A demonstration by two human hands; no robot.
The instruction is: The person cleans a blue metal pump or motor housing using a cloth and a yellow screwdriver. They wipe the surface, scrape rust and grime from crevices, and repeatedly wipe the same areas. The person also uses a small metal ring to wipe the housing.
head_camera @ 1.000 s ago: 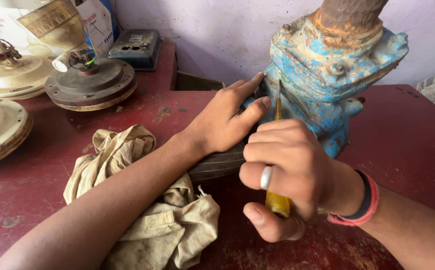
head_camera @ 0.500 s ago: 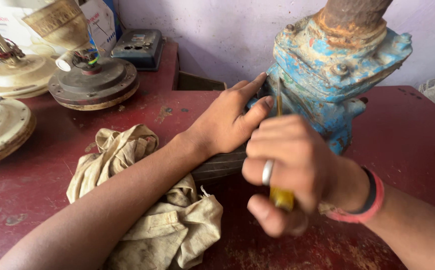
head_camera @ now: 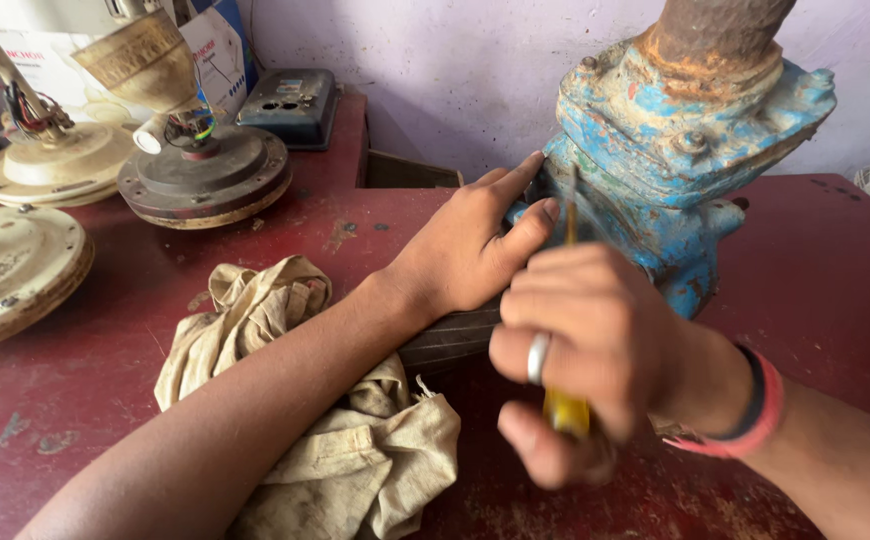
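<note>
A rusty blue pump housing (head_camera: pixel 685 150) stands on the dark red table (head_camera: pixel 835 270). My left hand (head_camera: pixel 465 245) lies flat against its near side, fingers spread over a dark ribbed part (head_camera: pixel 450 340) beneath it. My right hand (head_camera: pixel 590 355), wearing a ring and a red wristband, is closed around a yellow-handled screwdriver (head_camera: pixel 567 410). The screwdriver's thin shaft points up at the housing beside my left thumb. Its tip is hidden behind the fingers.
A crumpled beige rag (head_camera: pixel 315 440) lies under my left forearm. Ceiling fan motor parts sit at the left: a dark disc (head_camera: pixel 205 180) and cream covers (head_camera: pixel 15 270). A grey switch box (head_camera: pixel 290 105) rests at the back by the purple wall.
My right hand with the screwdriver has shifted slightly down and right and is blurred with motion. My left hand stays on the housing.
</note>
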